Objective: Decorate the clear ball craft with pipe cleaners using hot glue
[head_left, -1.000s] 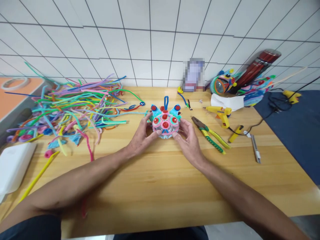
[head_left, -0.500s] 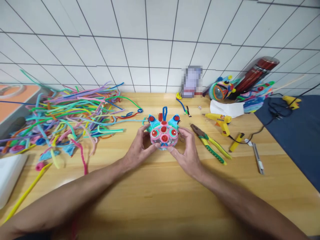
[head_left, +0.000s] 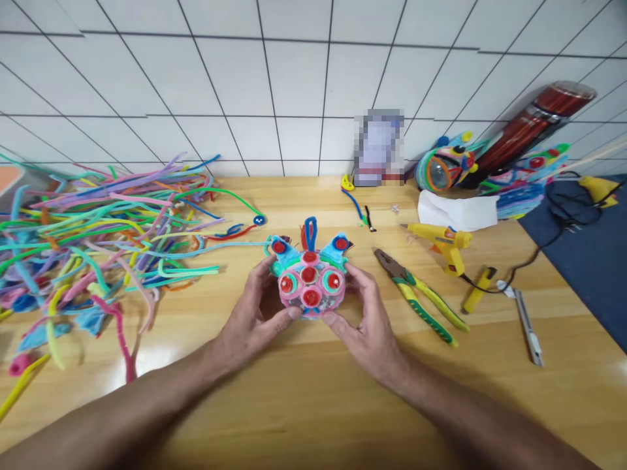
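Between my hands is a pipe-cleaner animal head (head_left: 310, 277), pink in front with red coiled discs for eyes and nose, two blue ears with red centres, and a blue loop on top. My left hand (head_left: 255, 310) grips its left side, thumb at the lower front edge, fingertips hidden behind. My right hand (head_left: 365, 316) grips the right side the same way, its thumb close to the left one. The head faces up toward me, low over the wooden table (head_left: 294, 405); whether it rests on the wood I cannot tell.
Loose pipe cleaners (head_left: 112, 222) are heaped at left. Pliers (head_left: 416, 294), a yellow glue gun (head_left: 443, 241), a yellow-handled tool (head_left: 479, 290) and a utility knife (head_left: 529, 329) lie at right. Behind stand a phone-like pixelated object (head_left: 378, 147), a colourful figure (head_left: 443, 166) and a red thermos (head_left: 533, 134).
My view has moved closer and tilted, so the table things appear larger and spread outward. Both hands keep the same hold on the animal head, which appears slightly lower and further left.
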Demonstrator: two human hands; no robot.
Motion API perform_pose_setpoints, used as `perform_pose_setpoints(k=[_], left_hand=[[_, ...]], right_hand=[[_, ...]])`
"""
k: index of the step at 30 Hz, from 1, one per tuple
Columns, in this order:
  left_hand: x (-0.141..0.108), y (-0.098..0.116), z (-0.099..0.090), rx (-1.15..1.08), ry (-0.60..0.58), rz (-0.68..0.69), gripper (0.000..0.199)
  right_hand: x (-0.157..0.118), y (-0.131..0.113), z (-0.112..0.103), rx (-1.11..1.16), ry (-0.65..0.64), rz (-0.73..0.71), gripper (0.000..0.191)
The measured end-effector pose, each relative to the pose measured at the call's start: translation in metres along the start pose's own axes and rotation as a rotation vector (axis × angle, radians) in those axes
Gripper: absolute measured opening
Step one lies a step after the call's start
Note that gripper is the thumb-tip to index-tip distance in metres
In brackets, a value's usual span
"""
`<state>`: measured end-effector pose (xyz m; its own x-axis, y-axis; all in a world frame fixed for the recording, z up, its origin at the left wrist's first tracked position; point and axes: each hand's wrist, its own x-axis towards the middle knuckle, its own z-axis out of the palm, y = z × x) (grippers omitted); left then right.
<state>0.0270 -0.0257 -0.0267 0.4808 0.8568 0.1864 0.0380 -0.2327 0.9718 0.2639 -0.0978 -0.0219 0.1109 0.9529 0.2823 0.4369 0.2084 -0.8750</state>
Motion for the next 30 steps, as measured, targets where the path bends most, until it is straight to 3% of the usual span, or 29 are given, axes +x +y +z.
perform_pose_setpoints(k=[10,23,30], left_hand=[[-0.003,-0.001,-0.001,0.053,0.018,0.061,0.086],[0.006,-0.004,-0.002,0.121,0.018,0.118,0.08],[0.01,-0.014,-0.002,0.181,0.035,0.132,0.087]], right_hand=[[0.001,-0.001,-0.001,-0.032,0.005,-0.086,0.071],[0.007,0.008,0.004,0.041,0.016,-0.025,0.071],[0.011,0.014,0.006,0.038,0.033,-0.045,0.072]])
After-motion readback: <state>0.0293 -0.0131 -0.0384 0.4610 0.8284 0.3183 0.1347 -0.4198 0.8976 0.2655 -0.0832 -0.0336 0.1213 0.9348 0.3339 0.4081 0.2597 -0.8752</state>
